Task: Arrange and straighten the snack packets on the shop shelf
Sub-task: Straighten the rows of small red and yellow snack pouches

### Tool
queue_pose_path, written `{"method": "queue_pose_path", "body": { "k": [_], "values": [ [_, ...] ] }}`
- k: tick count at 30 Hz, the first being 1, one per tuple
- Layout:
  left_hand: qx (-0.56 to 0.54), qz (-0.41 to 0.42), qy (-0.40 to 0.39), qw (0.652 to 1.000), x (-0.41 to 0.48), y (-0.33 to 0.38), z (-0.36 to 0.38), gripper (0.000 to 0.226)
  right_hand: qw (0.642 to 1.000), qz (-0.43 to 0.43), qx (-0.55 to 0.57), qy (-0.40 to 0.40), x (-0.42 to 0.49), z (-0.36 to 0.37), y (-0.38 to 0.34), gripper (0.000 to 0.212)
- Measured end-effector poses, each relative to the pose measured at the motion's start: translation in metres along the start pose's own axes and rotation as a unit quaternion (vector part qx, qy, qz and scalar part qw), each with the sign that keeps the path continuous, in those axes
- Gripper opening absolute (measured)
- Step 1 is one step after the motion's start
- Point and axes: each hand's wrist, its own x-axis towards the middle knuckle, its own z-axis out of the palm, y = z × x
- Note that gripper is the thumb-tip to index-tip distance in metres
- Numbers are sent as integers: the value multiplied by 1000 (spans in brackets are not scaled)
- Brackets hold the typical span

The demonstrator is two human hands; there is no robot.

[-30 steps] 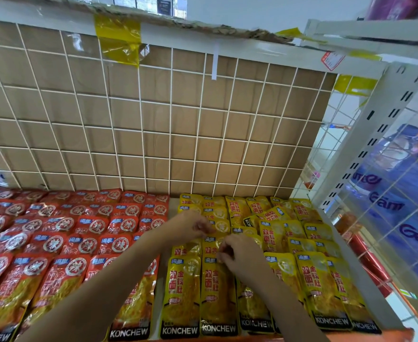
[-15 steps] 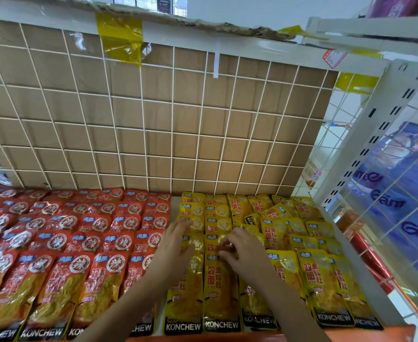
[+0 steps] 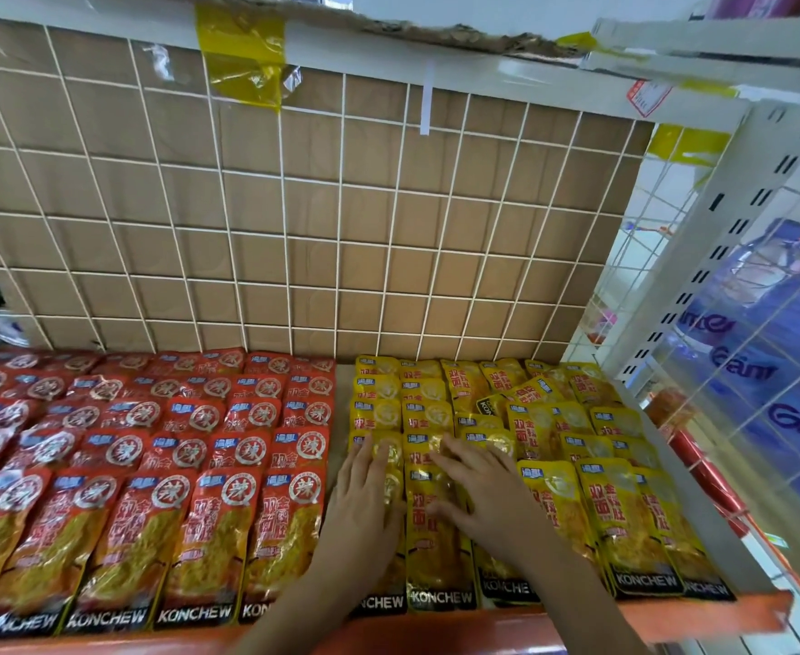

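I am pressing my left hand (image 3: 365,508) and right hand (image 3: 483,494), fingers (image 3: 454,453) straight and apart, flat on the yellow packets (image 3: 428,555) beneath them, where too hard a push risks skewing the slippery overlapped rows.

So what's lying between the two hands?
A yellow snack packet in the front row shows between the left hand and the right hand in the head view.

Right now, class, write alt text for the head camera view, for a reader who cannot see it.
The left hand and right hand press flat on yellow KONCHEW snack packets near the front of a shop shelf. Red KONCHEW packets lie in rows to their left; some yellow packets farther back sit crooked.
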Motion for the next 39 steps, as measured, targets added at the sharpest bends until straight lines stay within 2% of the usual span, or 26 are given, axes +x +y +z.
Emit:
{"method": "queue_pose_path", "body": {
  "k": [6,12,18,20,22,24,27,30,33,39],
  "values": [
    [10,-12,10,1000,-2,3,6,57,1000,-1,5,-13,0,-1,0,120],
    [-2,-4,7,1000,-1,2,0,56,999,5,40,10,-1,-2,1,114],
    [-9,54,19,998,19,12,-13,51,996,36,68,43,-7,-10,23,111],
    [-6,76,23,997,30,20,-18,46,997,39,62,36,-11,-16,30,97],
    [-7,78,13,997,42,30,-23,44,996,40,70,36,-13,-22,38,60],
    [1,78,-4,997,56,40,-26,42,995,44,83,42,-13,-26,50,44],
    [28,88,-15,996,75,52,-25,39,994,41,86,49,-9,-30,67,46],
    [79,76,-37,993,95,62,-17,39,994,46,77,54,-2,-35,82,69],
    [159,69,-73,982,117,67,-5,42,994,70,64,62,9,-37,98,45],
    [224,86,-81,967,150,67,17,45,982,149,61,95,33,-39,128,41]
  ]
}}
